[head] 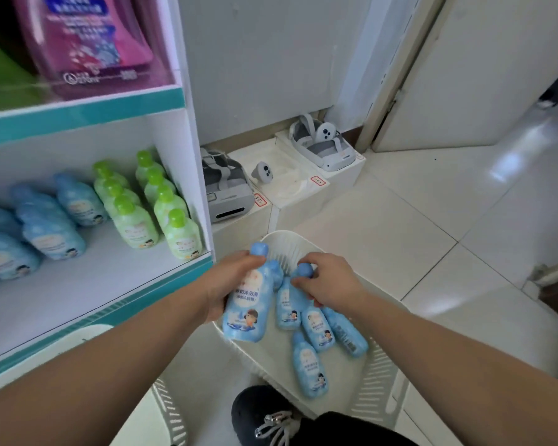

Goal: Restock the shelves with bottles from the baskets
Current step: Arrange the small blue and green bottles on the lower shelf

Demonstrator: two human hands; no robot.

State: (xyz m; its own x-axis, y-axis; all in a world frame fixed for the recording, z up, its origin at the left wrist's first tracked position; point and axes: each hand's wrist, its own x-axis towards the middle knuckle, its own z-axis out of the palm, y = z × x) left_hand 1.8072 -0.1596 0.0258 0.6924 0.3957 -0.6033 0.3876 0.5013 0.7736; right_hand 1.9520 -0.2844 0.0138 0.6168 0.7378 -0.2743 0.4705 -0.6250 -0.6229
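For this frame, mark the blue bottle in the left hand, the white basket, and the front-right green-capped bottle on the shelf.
blue bottle (244, 312), head view, on its front label.
white basket (376, 381), head view, on its slotted right wall.
green-capped bottle (183, 241), head view, on its body below the cap.

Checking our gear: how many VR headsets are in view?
2. A grey headset sits on the white box beside the shelf; a paler headset on the far box by the door. None seems hidden.
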